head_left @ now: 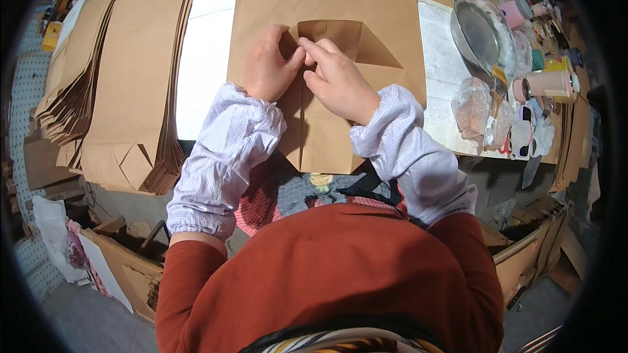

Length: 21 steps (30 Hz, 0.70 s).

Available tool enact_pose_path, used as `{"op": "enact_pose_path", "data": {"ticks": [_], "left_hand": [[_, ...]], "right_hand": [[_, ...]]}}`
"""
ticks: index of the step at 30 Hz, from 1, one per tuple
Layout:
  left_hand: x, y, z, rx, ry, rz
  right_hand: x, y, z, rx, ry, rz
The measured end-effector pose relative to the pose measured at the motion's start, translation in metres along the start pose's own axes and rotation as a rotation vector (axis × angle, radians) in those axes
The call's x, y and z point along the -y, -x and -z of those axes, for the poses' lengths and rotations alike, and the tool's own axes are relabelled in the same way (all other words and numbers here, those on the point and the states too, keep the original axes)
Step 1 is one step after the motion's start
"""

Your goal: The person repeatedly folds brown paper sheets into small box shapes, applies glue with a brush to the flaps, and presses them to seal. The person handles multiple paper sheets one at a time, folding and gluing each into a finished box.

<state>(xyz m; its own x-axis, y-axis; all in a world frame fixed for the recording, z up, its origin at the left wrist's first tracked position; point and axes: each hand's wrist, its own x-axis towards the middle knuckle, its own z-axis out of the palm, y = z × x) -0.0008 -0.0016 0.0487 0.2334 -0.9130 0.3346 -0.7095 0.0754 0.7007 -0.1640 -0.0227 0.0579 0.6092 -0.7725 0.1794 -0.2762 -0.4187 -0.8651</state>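
Note:
A large brown paper bag (379,101) lies flat in front of me, its near end opened into a folded pocket with slanted flaps. My left hand (267,64) is closed at the pocket's left corner, thumb and fingers pinching the paper. From the right, my right hand (339,83) reaches across to the same corner. Its fingertips press together on the fold beside my left thumb; the exact grip is partly hidden. The flap on the pocket's right side (376,49) stands creased and untouched.
Stacks of brown paper bags (134,58) lie at the left, overhanging the table's near edge. On the right stand a metal basin (483,29), a pale pink bottle (546,85), a brush (500,79) and plastic-wrapped items (472,107). Cardboard boxes (124,264) sit below.

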Motion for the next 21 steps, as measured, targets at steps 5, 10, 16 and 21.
{"op": "enact_pose_path", "data": {"ticks": [5, 10, 16, 21], "left_hand": [[0.011, 0.003, 0.014, 0.154, 0.185, -0.017], [0.020, -0.005, 0.034, 0.383, 0.506, 0.074], [0.015, -0.052, 0.005, 0.400, -0.011, 0.146], [0.018, -0.067, -0.011, 0.492, -0.092, 0.120]], "right_hand": [[0.007, -0.006, 0.010, 0.004, -0.063, -0.012], [-0.002, -0.016, -0.007, -0.154, -0.105, -0.105], [0.015, 0.001, -0.038, -0.244, 0.225, 0.201], [0.045, 0.007, 0.012, -0.140, 0.695, 0.252]]}}
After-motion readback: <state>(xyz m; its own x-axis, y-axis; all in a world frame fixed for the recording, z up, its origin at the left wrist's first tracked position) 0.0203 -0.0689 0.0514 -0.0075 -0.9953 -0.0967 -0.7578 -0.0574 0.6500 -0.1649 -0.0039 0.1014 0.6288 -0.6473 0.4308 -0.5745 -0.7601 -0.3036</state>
